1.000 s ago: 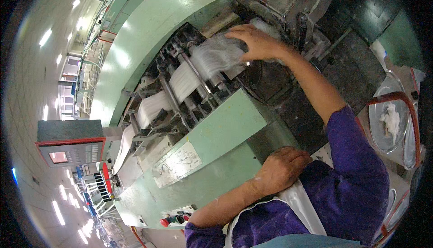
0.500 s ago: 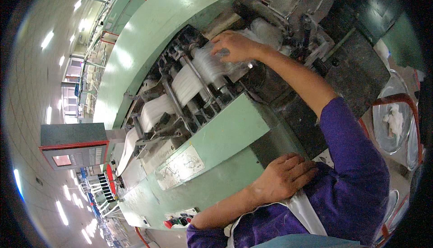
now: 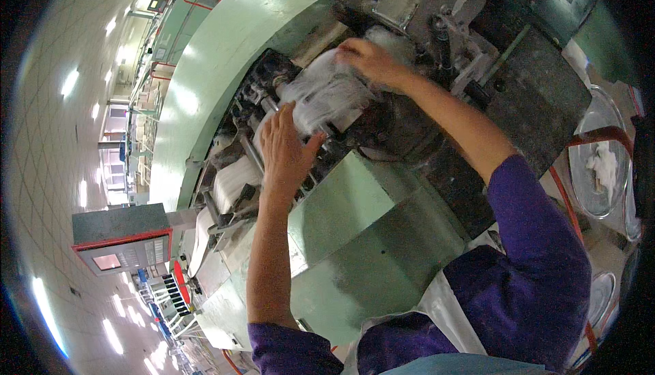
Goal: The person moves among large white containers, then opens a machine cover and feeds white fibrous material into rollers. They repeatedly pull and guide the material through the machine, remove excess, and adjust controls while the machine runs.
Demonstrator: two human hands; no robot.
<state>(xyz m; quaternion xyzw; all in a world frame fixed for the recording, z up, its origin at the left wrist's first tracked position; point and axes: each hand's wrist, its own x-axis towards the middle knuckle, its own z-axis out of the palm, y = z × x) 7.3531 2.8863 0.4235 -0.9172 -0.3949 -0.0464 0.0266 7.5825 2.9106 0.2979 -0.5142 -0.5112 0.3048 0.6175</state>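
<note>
A loose white fibre web (image 3: pixel 321 92) lies bunched and wispy over the rollers of a green machine. My left hand (image 3: pixel 283 146) is over the rollers at the web's near-left edge, fingers stretched and thumb apart, with nothing visible gripped. At the far side, my right hand (image 3: pixel 372 61) is at the upper end of the web, its fingers bent and smeared by motion; whether they pinch any fibre cannot be told. A flat white fibre band (image 3: pixel 235 181) runs on from the rollers toward the lower left, partly behind my left wrist.
Metal bars and dark rollers (image 3: pixel 252 150) surround the fibre. A curved green cover (image 3: pixel 198 95) rises at the left, a control box (image 3: pixel 123 238) beyond it. Green panels (image 3: pixel 348 204) lie nearer me. At right stands a clear round container (image 3: pixel 600 163) with white fibre scraps.
My left hand has moved from near my body up and left to the rollers, its fingers unfolding. The right hand has shifted slightly up and right, and the web looks looser and more bunched.
</note>
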